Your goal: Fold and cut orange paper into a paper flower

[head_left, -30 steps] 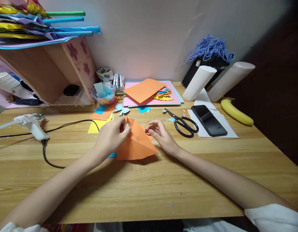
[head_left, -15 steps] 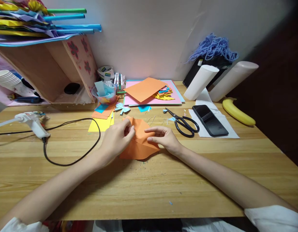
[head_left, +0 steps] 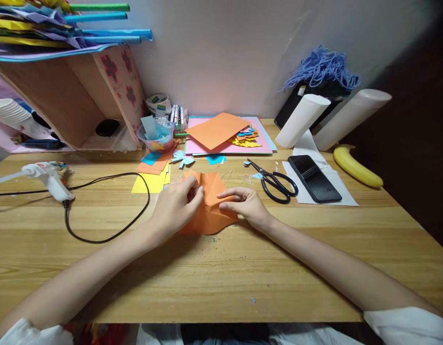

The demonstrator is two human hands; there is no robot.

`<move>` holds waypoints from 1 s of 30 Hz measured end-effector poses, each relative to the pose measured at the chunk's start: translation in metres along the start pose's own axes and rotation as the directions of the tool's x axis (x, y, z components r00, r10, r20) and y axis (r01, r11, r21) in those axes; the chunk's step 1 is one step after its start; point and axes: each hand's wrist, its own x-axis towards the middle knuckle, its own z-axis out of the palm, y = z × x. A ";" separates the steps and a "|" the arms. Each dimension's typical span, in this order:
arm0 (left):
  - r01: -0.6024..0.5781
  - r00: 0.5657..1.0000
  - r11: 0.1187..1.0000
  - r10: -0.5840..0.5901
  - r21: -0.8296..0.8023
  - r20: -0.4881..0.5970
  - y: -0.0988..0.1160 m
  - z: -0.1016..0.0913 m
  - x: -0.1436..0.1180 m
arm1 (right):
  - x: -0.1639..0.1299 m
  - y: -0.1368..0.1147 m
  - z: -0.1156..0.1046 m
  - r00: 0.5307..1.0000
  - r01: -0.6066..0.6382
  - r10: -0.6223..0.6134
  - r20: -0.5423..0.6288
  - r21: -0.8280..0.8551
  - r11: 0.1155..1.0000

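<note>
Hands meet over a folded orange paper sheet (head_left: 210, 211) that lies on the wooden worktop (head_left: 221, 268), near its middle. The left hand (head_left: 176, 206) pinches the paper's upper fold between thumb and fingers. The right hand (head_left: 245, 203) presses flat on the right side of the sheet, fingers together and stretched, not gripping. Just right of them lie black scissors (head_left: 275, 182); on the far left rests a white glue gun (head_left: 49, 179) with a black cable (head_left: 110, 230)
</note>
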 end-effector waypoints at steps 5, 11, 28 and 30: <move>-0.004 1.000 1.000 0.004 -0.016 0.001 0.000 0.001 0.001 | 0.001 0.002 0.001 0.998 0.050 -0.051 -0.030 -0.006 0.999; -0.022 1.000 1.000 0.022 -0.016 -0.005 -0.001 0.002 0.000 | 0.001 0.004 0.001 0.994 0.103 -0.102 -0.042 0.007 0.995; -0.049 0.998 0.998 0.051 -0.032 0.033 0.002 0.003 -0.001 | -0.006 0.002 0.003 0.995 0.098 -0.101 -0.017 -0.118 0.988; -0.045 0.999 0.999 0.045 -0.031 0.026 0.002 0.004 -0.001 | -0.005 0.003 0.002 0.991 0.135 -0.136 -0.006 -0.122 0.983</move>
